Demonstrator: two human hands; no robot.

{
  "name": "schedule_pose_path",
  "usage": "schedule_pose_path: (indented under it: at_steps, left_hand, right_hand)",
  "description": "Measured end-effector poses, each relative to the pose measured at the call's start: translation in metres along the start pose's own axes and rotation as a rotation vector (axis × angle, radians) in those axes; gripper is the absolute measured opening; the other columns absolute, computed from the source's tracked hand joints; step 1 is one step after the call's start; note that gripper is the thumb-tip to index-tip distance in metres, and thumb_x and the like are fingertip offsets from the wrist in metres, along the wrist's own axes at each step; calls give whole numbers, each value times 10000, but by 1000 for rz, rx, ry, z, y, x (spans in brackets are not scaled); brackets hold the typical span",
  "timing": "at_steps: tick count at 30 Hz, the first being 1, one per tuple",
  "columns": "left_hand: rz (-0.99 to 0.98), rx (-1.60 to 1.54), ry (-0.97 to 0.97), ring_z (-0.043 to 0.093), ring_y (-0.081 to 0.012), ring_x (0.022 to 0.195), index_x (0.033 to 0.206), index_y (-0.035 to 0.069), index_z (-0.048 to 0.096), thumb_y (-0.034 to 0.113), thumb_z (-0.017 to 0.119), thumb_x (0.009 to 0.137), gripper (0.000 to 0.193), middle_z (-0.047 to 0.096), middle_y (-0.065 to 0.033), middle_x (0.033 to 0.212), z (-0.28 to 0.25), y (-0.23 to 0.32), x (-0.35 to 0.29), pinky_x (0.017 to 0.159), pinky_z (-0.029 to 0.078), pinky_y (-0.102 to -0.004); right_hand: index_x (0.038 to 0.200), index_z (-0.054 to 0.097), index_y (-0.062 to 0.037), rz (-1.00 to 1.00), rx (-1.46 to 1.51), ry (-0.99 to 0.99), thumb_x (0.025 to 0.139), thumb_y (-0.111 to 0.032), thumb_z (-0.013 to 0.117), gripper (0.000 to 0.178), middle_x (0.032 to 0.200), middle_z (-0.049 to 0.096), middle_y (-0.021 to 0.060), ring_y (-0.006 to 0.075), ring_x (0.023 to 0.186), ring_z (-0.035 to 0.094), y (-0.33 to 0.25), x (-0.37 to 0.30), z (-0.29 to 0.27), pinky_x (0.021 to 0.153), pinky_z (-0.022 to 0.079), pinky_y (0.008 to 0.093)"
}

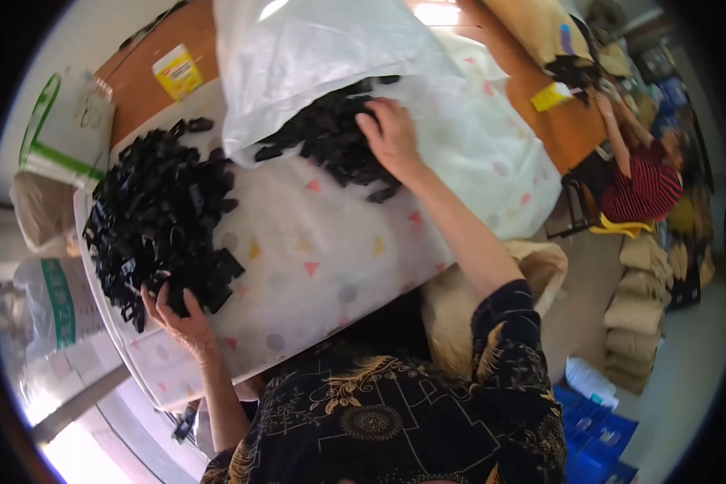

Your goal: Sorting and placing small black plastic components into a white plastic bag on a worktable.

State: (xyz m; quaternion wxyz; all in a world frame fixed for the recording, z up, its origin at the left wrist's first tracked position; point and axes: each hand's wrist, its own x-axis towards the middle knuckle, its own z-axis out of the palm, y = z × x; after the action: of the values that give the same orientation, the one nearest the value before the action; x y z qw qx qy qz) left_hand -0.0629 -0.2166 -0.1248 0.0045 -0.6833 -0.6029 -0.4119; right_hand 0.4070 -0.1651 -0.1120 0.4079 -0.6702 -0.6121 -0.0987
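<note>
A large heap of small black plastic pieces (157, 210) lies on the left of the table. My left hand (187, 327) rests at the heap's near edge with its fingers spread among the pieces; nothing shows gripped in them. Farther off, a big white plastic bag (323, 56) lies with its mouth toward me. More black pieces (339, 153) spread out from that mouth onto the white tablecloth with coloured triangles (290, 302). Over the right side of this second pile is my right hand (394, 143), fingers apart and bent down at the pieces. Its fingertips are partly hidden.
A yellow and white packet (177, 73) lies on the brown tabletop at far left. White and green bags (64, 133) stand past the left edge. An open tan sack (540, 262) is beside my right arm. At right, another person (645, 177) sits handling black pieces.
</note>
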Motion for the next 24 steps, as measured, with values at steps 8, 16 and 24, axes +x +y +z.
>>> schedule_pose_path:
  at_steps: [8,16,24]
  left_hand:
    - [-130,-26,-46,393,-389,1396,1214,2,589,55,679,849,379,385,-200,1534,-9,17,-4,1141,354,-473]
    - [-170,31,-63,401,-387,1386,1210,35,590,45,669,835,384,393,-210,1521,-19,21,-5,1127,374,-474]
    - [-173,-9,-42,408,-389,1384,1189,38,609,63,692,833,366,396,-211,1522,-17,17,-5,1147,350,-473]
  right_hand:
    - [1199,659,-57,-837,-455,74,946,-284,615,343,1198,656,159,329,1139,595,28,99,39,940,450,494]
    - [1201,661,-70,-488,-195,-242,912,-311,619,379,1138,699,120,305,1047,661,-50,118,96,917,517,458]
    - [1159,671,-74,-467,-44,-312,894,-298,622,350,1161,680,137,301,1090,637,-81,93,114,948,505,450]
